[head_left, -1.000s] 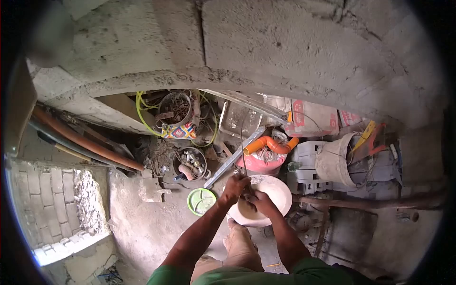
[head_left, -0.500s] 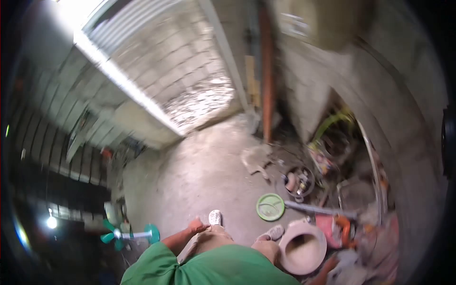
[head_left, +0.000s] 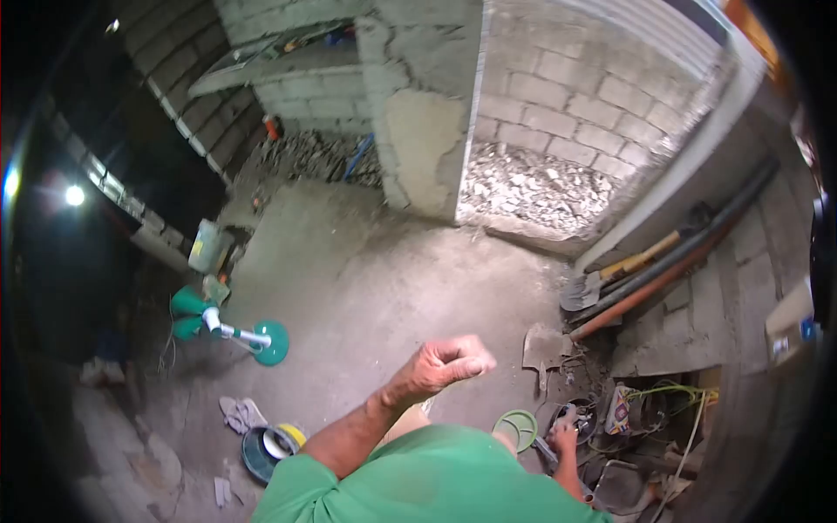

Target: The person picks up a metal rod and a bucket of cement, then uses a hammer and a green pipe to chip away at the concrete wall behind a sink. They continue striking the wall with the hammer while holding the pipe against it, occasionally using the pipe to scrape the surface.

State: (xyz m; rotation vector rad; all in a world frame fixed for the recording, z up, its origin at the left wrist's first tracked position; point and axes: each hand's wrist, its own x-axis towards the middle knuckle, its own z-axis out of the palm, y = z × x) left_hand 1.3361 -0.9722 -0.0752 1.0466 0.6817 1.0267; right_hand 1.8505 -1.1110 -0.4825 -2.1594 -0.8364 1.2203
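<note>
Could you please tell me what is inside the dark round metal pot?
The dark round metal pot shows jumbled pale pieces; the right hand hides part, and the bottom is covered.

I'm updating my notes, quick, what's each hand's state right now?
Left hand: curled closed, nothing visible in it.
Right hand: by the round dark metal pot; open or closed, cannot be told.

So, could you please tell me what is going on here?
Someone in a green shirt is over a concrete floor. The left hand is loosely curled above it, with nothing visible inside. The right hand is by a pot of odds and ends, near a round green dish; whether its grip holds anything is unclear.
</note>
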